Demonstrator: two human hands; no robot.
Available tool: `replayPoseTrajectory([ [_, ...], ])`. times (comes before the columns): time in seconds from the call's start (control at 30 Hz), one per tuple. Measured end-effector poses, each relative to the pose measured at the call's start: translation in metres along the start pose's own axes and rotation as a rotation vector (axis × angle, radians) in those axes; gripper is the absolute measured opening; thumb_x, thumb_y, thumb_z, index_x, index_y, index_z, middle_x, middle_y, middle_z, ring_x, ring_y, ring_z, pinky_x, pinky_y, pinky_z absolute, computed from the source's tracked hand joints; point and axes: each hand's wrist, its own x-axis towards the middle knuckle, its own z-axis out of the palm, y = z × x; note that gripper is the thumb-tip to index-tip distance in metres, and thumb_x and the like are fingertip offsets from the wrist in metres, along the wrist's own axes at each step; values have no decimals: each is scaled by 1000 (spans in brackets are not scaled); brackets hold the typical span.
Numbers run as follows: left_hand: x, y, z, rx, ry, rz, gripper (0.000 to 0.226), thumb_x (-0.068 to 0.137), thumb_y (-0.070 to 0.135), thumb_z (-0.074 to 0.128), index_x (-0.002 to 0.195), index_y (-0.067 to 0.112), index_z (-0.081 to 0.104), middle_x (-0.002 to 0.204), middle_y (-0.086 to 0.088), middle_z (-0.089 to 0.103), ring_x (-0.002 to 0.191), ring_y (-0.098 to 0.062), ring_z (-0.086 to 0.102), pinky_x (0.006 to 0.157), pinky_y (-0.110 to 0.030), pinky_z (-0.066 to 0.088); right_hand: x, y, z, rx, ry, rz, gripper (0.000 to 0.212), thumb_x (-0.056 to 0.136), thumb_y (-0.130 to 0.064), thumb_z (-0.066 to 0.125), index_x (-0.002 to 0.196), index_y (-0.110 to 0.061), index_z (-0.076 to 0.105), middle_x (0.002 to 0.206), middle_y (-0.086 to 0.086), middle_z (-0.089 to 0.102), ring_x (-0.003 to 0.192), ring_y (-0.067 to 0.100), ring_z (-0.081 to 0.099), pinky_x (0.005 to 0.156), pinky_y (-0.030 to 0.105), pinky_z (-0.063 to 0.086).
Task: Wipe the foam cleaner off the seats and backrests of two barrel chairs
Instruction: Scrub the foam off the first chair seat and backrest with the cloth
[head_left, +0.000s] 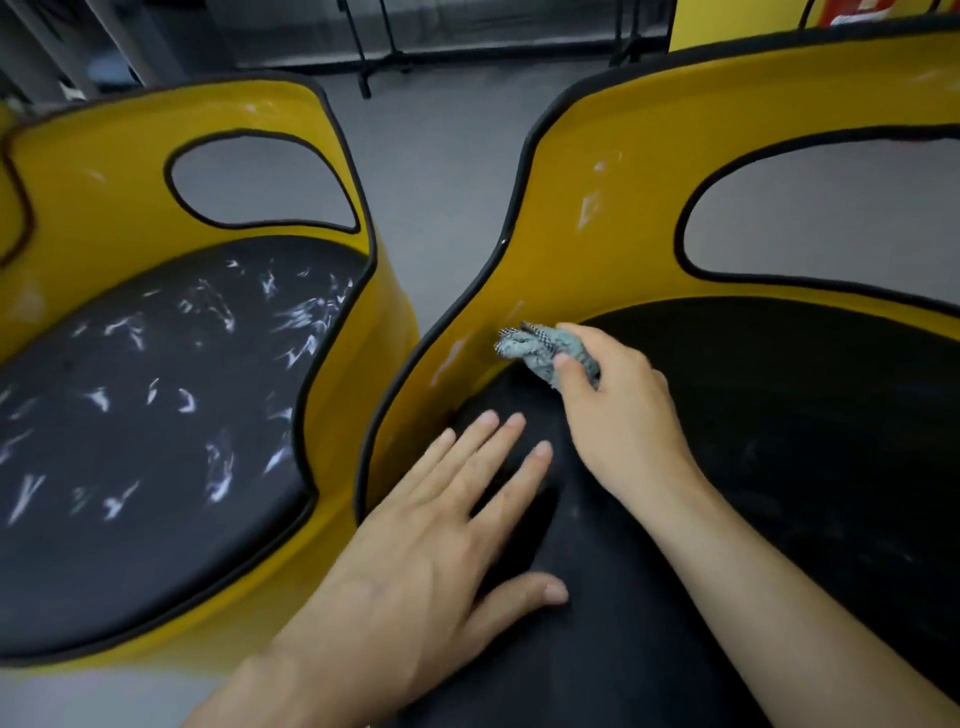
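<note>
Two yellow barrel chairs with black trim stand side by side. The left chair (93, 171) has a black seat cushion (156, 415) streaked with white foam. The right chair (613, 171) has a black seat (805, 415) that looks nearly free of foam, and thin foam smears show on its yellow backrest near the left edge. My right hand (618, 410) grips a crumpled grey-green cloth (535, 348) against the lower left of that backrest, where it meets the seat. My left hand (441, 530) rests flat on the front left of the right seat, fingers spread.
A strip of grey floor (436, 171) runs between the two chairs. Black stand legs (363, 67) and a wall base lie at the back. Each backrest has an oval cut-out. Another yellow surface shows at the top right.
</note>
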Motion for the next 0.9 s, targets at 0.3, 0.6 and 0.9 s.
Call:
replayPoseTrajectory([
  [0.3,55,-58,-65,-682,173,-379,52,109,45,36,159,37,27,156,30,34,144,11,28,123,-25,21,-6,-14,22,696,60,296,28,105,-30,48,127,-25,65,113,-6,71,101,9,68,93,34,56],
  [0.6,33,-61,-35,-660,132,-343,57,103,57,32,158,47,22,157,40,22,143,21,16,115,-14,15,-80,-59,87,618,-261,148,56,108,-18,37,159,-38,22,164,-17,22,149,2,22,121,29,25],
  [0.9,29,-65,-39,-809,76,-321,53,102,61,34,154,56,24,150,44,33,141,18,26,120,-24,20,-42,-64,80,574,-199,106,72,103,-9,45,159,-41,13,166,-12,19,148,10,28,119,27,28],
])
